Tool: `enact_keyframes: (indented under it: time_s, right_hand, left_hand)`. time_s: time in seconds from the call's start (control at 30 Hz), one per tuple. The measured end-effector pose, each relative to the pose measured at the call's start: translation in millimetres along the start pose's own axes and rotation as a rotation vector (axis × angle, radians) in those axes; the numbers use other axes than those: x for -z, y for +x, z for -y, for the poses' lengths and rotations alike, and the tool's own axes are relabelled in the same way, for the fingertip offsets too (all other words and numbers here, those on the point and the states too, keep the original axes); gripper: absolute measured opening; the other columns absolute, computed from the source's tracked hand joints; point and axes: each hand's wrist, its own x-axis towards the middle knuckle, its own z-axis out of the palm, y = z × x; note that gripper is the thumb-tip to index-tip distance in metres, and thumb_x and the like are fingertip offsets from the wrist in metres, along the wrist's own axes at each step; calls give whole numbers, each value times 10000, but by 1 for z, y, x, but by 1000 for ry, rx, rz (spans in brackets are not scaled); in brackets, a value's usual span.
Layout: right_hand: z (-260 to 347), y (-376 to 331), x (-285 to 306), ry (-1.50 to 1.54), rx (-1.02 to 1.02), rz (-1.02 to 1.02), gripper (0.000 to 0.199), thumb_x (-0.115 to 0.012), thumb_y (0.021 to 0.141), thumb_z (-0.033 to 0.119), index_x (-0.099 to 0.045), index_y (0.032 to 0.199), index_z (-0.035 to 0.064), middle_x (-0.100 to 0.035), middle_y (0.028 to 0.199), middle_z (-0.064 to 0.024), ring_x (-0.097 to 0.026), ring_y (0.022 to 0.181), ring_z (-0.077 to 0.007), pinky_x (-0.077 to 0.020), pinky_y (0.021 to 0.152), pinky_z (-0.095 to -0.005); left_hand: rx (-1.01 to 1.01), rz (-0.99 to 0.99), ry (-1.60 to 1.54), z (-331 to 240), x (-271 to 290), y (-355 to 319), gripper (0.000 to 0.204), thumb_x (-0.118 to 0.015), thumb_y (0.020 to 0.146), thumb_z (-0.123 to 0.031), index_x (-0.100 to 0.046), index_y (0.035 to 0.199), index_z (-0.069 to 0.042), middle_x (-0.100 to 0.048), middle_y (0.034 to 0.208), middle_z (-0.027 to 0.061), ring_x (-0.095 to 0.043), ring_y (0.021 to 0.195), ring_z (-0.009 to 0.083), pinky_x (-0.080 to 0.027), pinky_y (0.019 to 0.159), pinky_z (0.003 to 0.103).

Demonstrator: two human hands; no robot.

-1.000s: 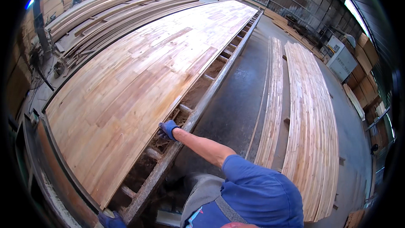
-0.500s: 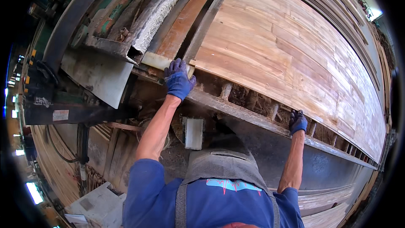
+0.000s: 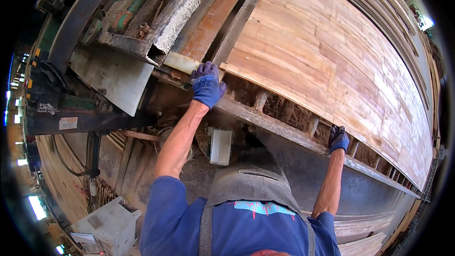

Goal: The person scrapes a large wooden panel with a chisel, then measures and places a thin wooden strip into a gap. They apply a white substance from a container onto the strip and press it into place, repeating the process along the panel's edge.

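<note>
My left hand (image 3: 207, 85), in a blue and purple work glove, lies over the end of a pale bar (image 3: 181, 61) along the machine's front edge. Its fingers curl over the bar, with the thumb to the right; the fingertips are partly hidden. Close to that thumb is the near left corner of a large panel of joined wood strips (image 3: 289, 42). Farther right, my right hand (image 3: 338, 138), gloved the same way, closes on the panel's near edge. What its thumb touches underneath cannot be seen.
Under the panel runs a dusty metal frame (image 3: 279, 124) with short uprights. To the left stand a square metal beam (image 3: 185, 16) with a whitish crust and a pale sheet (image 3: 113, 78). A grey box (image 3: 106, 223) stands lower left. Long wood strips (image 3: 374, 4) lie beyond the panel.
The whole view has shifted and turned slightly. Both hands keep their places, the left at the pale bar and the right at the panel's edge.
</note>
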Motion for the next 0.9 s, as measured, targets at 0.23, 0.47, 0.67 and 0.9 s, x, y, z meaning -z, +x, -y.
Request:
enact_keyframes:
  time_s: [0.23, 0.47, 0.67, 0.9]
  right_hand:
    - [-2, 2, -1, 25, -39, 14, 228, -614, 984, 355, -628, 1076, 146, -739, 919, -67, -696, 715, -197, -483, 517, -296]
    - [-8, -9, -11, 17, -16, 44, 267, -600, 991, 345, -587, 1123, 113, -722, 967, -103, -687, 696, -240, -501, 520, -328]
    - [2, -8, -12, 70, -61, 98, 258, -566, 1005, 346, -577, 1079, 99, -707, 948, -141, -666, 667, -243, -503, 490, -332]
    - [3, -24, -13, 35, -44, 19, 229, -566, 1007, 313, -586, 1070, 94, -708, 880, -115, -662, 623, -232, -456, 468, -317]
  left_hand:
    - [-53, 34, 33, 2, 14, 5, 599, -740, 747, -415, -618, 1203, -45, -584, 1278, 168, -552, 1152, 342, -432, 977, 485]
    - [-115, -142, -123, 17, 13, 22, 566, -748, 756, -549, -673, 1009, -48, -668, 983, 168, -639, 916, 362, -492, 817, 473]
    - [-86, -67, -85, 10, 3, 36, 463, -713, 793, -552, -697, 953, -118, -666, 936, 123, -617, 927, 337, -447, 872, 480]
    - [-209, -135, -97, 5, 5, 36, 360, -782, 732, -451, -696, 864, -127, -660, 867, 107, -607, 905, 327, -387, 913, 494]
